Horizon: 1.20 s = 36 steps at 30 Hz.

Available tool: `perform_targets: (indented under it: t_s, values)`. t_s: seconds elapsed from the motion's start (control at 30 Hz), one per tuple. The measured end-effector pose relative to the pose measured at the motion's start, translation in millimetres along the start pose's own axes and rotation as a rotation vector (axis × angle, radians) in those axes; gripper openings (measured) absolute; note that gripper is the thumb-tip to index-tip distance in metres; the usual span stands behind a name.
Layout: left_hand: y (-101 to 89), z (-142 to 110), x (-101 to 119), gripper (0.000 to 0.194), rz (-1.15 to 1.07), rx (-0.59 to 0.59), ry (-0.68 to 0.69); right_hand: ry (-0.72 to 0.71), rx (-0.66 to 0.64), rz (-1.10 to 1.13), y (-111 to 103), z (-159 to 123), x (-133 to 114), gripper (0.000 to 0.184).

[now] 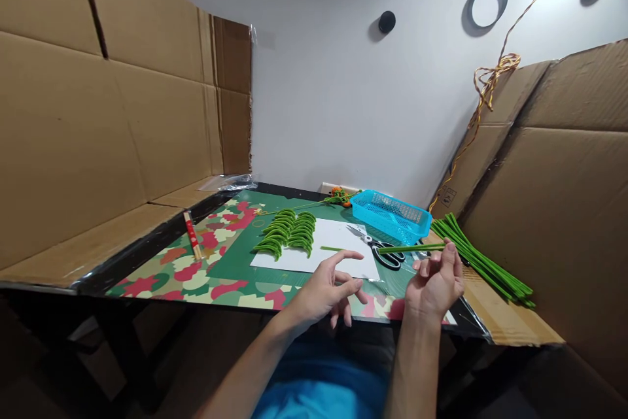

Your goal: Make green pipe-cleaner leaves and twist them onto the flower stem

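Between the thumb and fingers of my right hand (434,280) are green pipe cleaners (409,249), pointing left above the scissors. How many there are I cannot tell. My left hand (330,289) hovers over the front edge of the paper, fingers spread and nothing in them. Black-handled scissors (387,255) lie on the right side of the white paper (294,267), blades partly apart. A short green piece (332,248) rests on the paper just beyond my left fingers. Two rows of curved fuzzy green pieces (287,234) cover the paper's left part.
A blue plastic basket (392,215) stands at the back right. Beside it lies a bundle of long green pipe cleaners (485,265) on cardboard. Orange and green flowers (341,197) lie at the back; wrapped chopsticks (191,234) lie left. Cardboard walls (564,210) flank the table.
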<state>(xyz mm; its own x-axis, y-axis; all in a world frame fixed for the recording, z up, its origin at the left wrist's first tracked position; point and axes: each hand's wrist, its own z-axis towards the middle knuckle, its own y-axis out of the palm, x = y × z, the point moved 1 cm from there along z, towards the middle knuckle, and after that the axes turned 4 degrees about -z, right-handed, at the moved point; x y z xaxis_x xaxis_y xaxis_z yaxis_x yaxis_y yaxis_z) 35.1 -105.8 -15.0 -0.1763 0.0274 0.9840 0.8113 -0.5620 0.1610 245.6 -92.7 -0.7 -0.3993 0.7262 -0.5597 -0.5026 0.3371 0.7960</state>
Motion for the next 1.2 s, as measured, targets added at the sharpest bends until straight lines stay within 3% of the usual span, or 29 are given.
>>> perform_targets:
  t_s: [0.1, 0.27, 0.4, 0.57, 0.67, 0.87, 1.07, 1.2]
  values:
    - [0.1, 1.6, -1.2, 0.055, 0.006, -0.008, -0.016, 0.026, -0.109, -0.048, 6.1, -2.9, -1.6, 0.034]
    - [-0.9, 5.1, -2.8, 0.058, -0.019, -0.005, -0.02, 0.077, -0.491, -0.159, 13.9, -12.2, 0.4, 0.036]
    - [-1.3, 3.7, -1.5, 0.06, -0.044, 0.092, -0.015, 0.129, -0.79, -0.333, 14.8, -20.9, -4.2, 0.032]
    - [0.9, 4.6, -3.6, 0.055, -0.079, 0.176, -0.001, 0.467, -1.329, -0.466, 18.3, -33.5, -5.9, 0.025]
    - [2.4, 6.7, -4.7, 0.054, -0.072, 0.163, 0.013, 0.639, -1.518, -0.546, 17.7, -37.4, -1.0, 0.031]
    - [2.1, 7.2, -4.7, 0.055, -0.059, 0.176, 0.052, 0.621, -1.538, -0.566, 13.2, -32.6, -2.3, 0.032]
    - [3.7, 7.0, -2.8, 0.057, -0.1, 0.163, 0.066, 0.37, -1.226, -0.601, 11.7, -20.3, -7.9, 0.031]
    - [3.1, 4.7, 1.7, 0.057, -0.124, 0.148, 0.049, 0.324, -1.114, -0.614, 11.2, -16.6, -5.7, 0.037]
